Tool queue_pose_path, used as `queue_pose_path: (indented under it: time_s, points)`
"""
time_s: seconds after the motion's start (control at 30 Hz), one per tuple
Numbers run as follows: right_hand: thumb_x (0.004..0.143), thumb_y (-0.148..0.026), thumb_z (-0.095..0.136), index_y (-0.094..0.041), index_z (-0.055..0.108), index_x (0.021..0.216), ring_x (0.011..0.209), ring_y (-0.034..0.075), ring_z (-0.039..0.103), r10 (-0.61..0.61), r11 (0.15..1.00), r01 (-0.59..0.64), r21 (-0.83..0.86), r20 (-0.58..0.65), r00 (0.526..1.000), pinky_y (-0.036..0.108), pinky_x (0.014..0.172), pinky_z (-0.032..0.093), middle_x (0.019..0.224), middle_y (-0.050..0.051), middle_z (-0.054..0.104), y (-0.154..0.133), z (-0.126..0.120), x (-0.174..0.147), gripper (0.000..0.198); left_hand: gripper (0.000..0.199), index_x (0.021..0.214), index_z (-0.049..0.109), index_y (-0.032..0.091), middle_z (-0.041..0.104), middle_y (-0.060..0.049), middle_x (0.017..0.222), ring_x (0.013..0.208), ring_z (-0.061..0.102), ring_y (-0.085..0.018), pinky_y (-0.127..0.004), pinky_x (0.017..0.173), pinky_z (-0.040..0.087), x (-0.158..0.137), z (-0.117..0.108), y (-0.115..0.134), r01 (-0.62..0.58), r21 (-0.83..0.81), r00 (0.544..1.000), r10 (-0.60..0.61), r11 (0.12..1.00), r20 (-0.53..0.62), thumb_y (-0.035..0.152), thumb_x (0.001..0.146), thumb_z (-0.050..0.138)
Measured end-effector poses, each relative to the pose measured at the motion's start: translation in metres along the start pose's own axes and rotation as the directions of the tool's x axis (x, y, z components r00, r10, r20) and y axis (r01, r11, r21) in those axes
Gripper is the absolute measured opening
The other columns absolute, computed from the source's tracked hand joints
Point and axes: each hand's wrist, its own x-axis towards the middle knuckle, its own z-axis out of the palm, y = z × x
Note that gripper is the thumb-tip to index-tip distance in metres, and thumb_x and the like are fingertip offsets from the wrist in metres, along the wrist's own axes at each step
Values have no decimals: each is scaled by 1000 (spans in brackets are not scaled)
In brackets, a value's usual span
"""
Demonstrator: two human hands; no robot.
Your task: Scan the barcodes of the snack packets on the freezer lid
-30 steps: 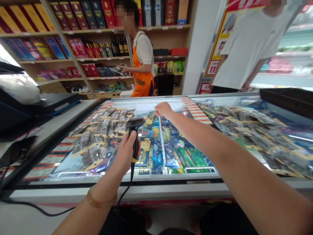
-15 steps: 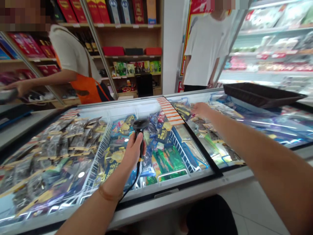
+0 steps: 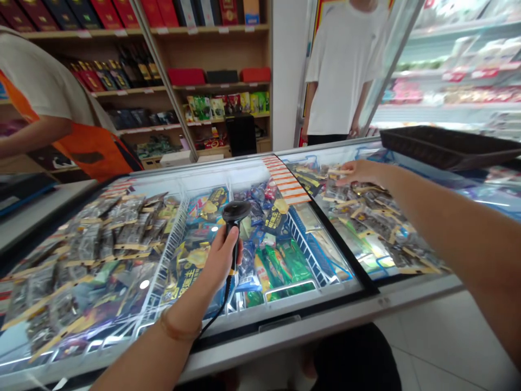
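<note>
My left hand [image 3: 225, 251] is wrapped round the handle of a black barcode scanner [image 3: 236, 210], held above the glass of the chest freezer [image 3: 325, 302]. A black cord hangs from the scanner. Stretched out to the right, my right hand [image 3: 360, 172] has its fingers closed on the edge of a clear packet [image 3: 337, 176] with a tan strip. Below that hand lie several similar packets [image 3: 378, 217] of dark food. Under the scanner, bright bags, some green [image 3: 280, 266], fill a white wire basket [image 3: 169, 244].
An orange-striped strip [image 3: 287, 179] and a black frame divide the freezer. A dark tray [image 3: 448, 146] rests on its right part. More dark packets [image 3: 97, 233] lie at left. Behind stand a person in white [image 3: 342, 70], a person in an orange apron [image 3: 85, 146] and shelves [image 3: 220, 46].
My right hand has moved a little right, and a packet now shows at its fingers. The scanner stays nearly in place. The person in the apron has shifted left.
</note>
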Motion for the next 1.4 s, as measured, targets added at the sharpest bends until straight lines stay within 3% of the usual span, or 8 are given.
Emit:
queue_pose_path:
  time_s: [0.13, 0.3, 0.53, 0.63, 0.93, 1.4]
  points:
    - [66, -51, 88, -14, 74, 91, 86, 23, 70, -65, 953, 55, 298, 26, 998, 36, 80, 55, 88, 11, 76, -41, 30, 8, 47, 48, 89, 46, 23, 57, 7, 63, 41, 48, -9, -23, 41, 37, 0, 0, 0, -19, -3, 1000, 19, 1000, -6, 68, 83, 63]
    - [61, -43, 91, -15, 75, 96, 84, 23, 71, -173, 810, 92, 579, 85, 981, 36, 79, 57, 89, 8, 77, -81, 87, 17, 48, 48, 88, 45, 23, 56, 7, 62, 41, 49, -9, -23, 42, 37, -2, 1, 3, -55, -13, 998, 54, 998, -13, 66, 82, 65]
    - [73, -38, 77, -14, 76, 100, 86, 22, 70, -198, 749, 68, 659, 126, 972, 33, 80, 55, 90, 6, 77, -108, 206, 0, 36, 47, 89, 47, 24, 56, 6, 60, 39, 47, -9, -24, 40, 35, 0, -4, 0, -55, -39, 997, 52, 998, -54, 67, 83, 64]
    - [77, -39, 72, -16, 74, 99, 89, 22, 69, -169, 745, 30, 666, 146, 975, 33, 83, 54, 92, 5, 77, -103, 233, -6, 32, 48, 87, 46, 24, 55, 6, 58, 38, 47, -10, -24, 39, 34, 1, -3, -1, -52, -30, 998, 51, 998, -46, 69, 83, 63]
    - [79, -63, 69, -18, 68, 93, 73, 17, 65, -78, 694, -206, 690, 356, 931, 25, 64, 51, 78, 2, 71, -95, 226, -11, 47, 51, 90, 47, 23, 55, 7, 61, 40, 48, -7, -21, 39, 34, -6, 1, 2, -34, 4, 999, 34, 999, 34, 71, 83, 62]
    - [79, -53, 75, -20, 63, 84, 69, 14, 64, 44, 610, -326, 723, 379, 924, 22, 64, 52, 72, -1, 68, -108, 213, -17, 35, 50, 89, 47, 23, 54, 8, 60, 38, 47, -8, -22, 38, 33, -6, 3, 6, -31, -2, 996, 31, 1000, 80, 69, 81, 65]
